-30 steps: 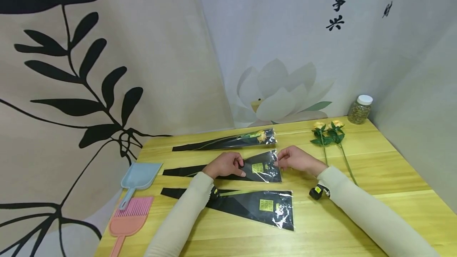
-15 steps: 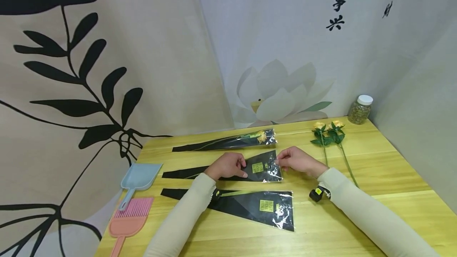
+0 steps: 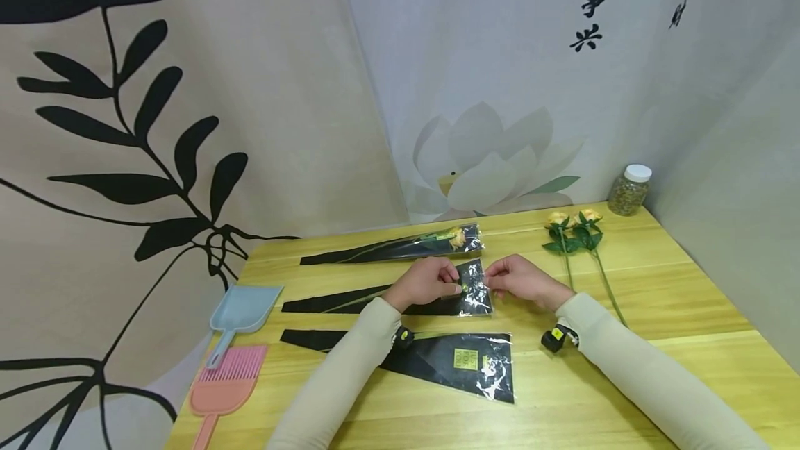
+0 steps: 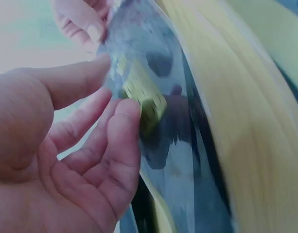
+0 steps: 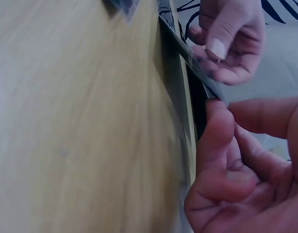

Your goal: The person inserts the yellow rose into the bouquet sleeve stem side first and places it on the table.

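My right hand (image 3: 521, 278) pinches the wide, clear right edge of the middle black flower sleeve (image 3: 473, 305) between thumb and index finger. My left hand (image 3: 428, 280) is over the same sleeve, fingers loosely bent. In the left wrist view its thumb and fingers stand apart beside the gold label (image 4: 146, 97). The right wrist view shows the sleeve's edge raised between the two hands. A yellow rose (image 3: 458, 238) lies inside the back sleeve (image 3: 375, 251). The front sleeve (image 3: 437, 363) lies flat, its gold label (image 3: 465, 359) showing.
Two loose yellow roses (image 3: 578, 228) with green leaves lie at the back right. A white-lidded jar (image 3: 628, 191) stands in the corner behind them. On the left a blue dustpan (image 3: 246, 307) overlaps a pink comb-edged dustpan (image 3: 225, 387). A printed curtain (image 3: 300, 89) hangs behind the wooden table (image 3: 625, 380).
My left hand has slid right along the middle sleeve, towards its wide end, and now covers most of the gold label. The right hand stays at the sleeve's edge.
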A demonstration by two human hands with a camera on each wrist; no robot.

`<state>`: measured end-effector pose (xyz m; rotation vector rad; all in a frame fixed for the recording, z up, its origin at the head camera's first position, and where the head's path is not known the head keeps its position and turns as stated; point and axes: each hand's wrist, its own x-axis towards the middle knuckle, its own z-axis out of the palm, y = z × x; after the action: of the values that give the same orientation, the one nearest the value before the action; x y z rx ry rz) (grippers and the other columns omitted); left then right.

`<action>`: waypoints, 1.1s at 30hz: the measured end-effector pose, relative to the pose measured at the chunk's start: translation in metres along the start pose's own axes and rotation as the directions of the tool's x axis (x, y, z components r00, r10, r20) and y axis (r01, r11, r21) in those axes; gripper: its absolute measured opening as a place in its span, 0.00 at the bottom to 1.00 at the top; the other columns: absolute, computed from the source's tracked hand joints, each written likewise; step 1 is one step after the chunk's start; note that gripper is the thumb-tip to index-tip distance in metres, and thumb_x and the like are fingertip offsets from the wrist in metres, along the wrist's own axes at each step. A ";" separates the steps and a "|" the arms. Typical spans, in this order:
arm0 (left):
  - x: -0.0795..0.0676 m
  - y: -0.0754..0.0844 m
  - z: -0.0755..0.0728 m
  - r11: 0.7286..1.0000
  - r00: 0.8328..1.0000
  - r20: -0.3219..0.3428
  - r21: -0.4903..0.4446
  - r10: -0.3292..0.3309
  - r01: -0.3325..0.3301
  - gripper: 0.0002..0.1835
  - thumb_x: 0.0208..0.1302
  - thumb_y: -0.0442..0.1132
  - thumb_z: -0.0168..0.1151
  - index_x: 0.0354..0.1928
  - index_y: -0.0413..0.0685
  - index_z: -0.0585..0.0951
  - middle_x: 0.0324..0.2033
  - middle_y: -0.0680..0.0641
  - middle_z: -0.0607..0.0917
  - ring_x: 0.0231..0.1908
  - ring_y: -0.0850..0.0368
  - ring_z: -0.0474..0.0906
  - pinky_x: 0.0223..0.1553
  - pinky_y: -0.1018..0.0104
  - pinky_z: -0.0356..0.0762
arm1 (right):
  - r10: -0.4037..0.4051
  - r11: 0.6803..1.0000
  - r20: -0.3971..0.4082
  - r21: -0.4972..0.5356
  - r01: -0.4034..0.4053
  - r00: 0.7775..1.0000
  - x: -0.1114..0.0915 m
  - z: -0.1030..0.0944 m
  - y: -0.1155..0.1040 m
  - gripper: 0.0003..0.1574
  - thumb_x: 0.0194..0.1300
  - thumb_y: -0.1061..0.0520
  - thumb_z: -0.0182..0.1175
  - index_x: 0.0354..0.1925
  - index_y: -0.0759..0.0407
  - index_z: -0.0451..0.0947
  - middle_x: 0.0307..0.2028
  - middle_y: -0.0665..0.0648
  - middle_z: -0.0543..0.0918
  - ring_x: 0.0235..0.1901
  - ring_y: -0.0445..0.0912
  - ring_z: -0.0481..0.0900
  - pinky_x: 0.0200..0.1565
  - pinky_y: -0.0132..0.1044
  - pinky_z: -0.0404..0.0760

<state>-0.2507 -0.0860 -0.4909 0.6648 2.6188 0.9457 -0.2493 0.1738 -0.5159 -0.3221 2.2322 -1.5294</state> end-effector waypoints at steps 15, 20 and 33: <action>0.016 0.019 0.023 0.935 0.991 -0.039 -0.336 -0.130 0.109 0.06 0.74 0.42 0.69 0.41 0.48 0.84 0.33 0.50 0.87 0.30 0.57 0.84 0.33 0.65 0.87 | 0.019 0.999 -0.015 0.026 -0.018 1.000 -0.002 0.002 -0.003 0.14 0.72 0.62 0.65 0.51 0.72 0.84 0.40 0.59 0.87 0.28 0.45 0.82 0.31 0.34 0.85; 0.021 0.018 0.027 0.906 0.987 -0.015 -0.399 -0.161 0.142 0.06 0.76 0.41 0.67 0.41 0.46 0.84 0.34 0.48 0.86 0.31 0.58 0.84 0.35 0.66 0.88 | 0.047 0.999 -0.030 0.007 -0.047 0.998 -0.003 0.002 -0.005 0.14 0.71 0.63 0.63 0.52 0.71 0.83 0.40 0.60 0.87 0.26 0.44 0.82 0.24 0.32 0.78; 0.026 0.008 0.037 0.872 0.977 0.032 -0.445 -0.210 0.202 0.07 0.76 0.41 0.65 0.45 0.48 0.88 0.37 0.49 0.88 0.33 0.58 0.84 0.36 0.66 0.87 | 0.110 0.993 -0.025 -0.046 -0.112 0.994 0.000 0.003 -0.002 0.14 0.75 0.57 0.62 0.49 0.65 0.87 0.34 0.58 0.88 0.18 0.42 0.79 0.18 0.31 0.67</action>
<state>-0.2556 -0.0482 -0.5159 0.2537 2.2949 1.4178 -0.2475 0.1707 -0.5149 -0.1917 2.2663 -1.4316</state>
